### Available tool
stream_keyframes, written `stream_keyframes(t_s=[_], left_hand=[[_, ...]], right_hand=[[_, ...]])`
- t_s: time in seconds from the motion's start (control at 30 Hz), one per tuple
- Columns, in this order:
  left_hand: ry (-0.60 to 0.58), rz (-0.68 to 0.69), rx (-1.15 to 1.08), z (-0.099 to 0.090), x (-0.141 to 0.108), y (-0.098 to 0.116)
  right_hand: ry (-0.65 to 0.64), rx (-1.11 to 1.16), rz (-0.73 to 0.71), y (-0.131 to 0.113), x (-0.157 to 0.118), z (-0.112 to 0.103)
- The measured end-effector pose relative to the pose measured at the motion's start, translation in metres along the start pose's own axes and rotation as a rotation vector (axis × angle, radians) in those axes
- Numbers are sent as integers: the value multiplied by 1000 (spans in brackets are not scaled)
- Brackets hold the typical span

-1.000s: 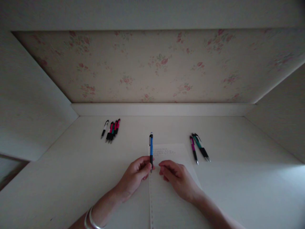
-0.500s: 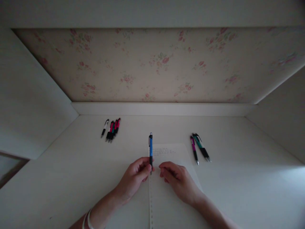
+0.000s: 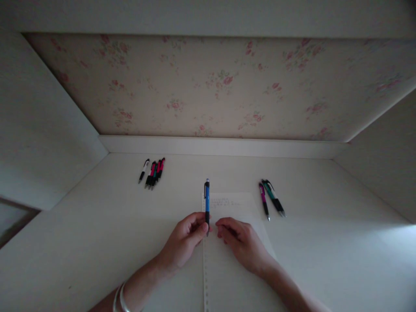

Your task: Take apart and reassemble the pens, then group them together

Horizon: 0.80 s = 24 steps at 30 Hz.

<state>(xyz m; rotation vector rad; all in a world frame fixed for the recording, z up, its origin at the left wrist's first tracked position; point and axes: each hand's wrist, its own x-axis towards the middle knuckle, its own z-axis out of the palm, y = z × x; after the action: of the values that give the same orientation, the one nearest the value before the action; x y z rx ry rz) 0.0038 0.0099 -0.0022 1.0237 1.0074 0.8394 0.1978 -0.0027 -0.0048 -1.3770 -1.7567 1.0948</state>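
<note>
A blue ballpoint pen (image 3: 207,197) with a black grip stands nearly upright, tip down, pinched between the thumb and fingers of my left hand (image 3: 185,236). Just right of it, my right hand (image 3: 242,245) is closed, fingertips pressed together; nothing shows in them. Both hands are over a sheet of paper (image 3: 234,268) with holes along its left edge. Several lines of handwriting run across the top of the sheet, too small to read.
At the back left of the white desk (image 3: 97,242) lies a group of pens (image 3: 156,173), red, teal and white with black grips. To the right of the paper lie a purple pen (image 3: 264,200) and teal and white pens (image 3: 275,199). Flowered wallpaper (image 3: 195,86) covers the back.
The view has shifted slightly. My hands and the blue pen keep almost the same pose, with the pen still held in my left hand.
</note>
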Motion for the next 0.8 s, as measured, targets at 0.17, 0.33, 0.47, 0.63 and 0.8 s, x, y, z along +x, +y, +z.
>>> stream_keyframes(t_s=[0.17,0.33,0.47,0.63,0.8], left_hand=[[3,52,-11,1,3,2],[-17,73,-56,-1,9,0],[-36,69,-55,-2,10,-2],[-50,92,-33,0,10,-3],[-49,90,-69,-1,9,-2]], right_hand=[[8,31,11,-7,4,7],[-16,102,8,-15,5,18],[-36,93,-12,-13,5,16],[-53,48,-12,-9,6,13],[-46,115,-14,-8,7,10]])
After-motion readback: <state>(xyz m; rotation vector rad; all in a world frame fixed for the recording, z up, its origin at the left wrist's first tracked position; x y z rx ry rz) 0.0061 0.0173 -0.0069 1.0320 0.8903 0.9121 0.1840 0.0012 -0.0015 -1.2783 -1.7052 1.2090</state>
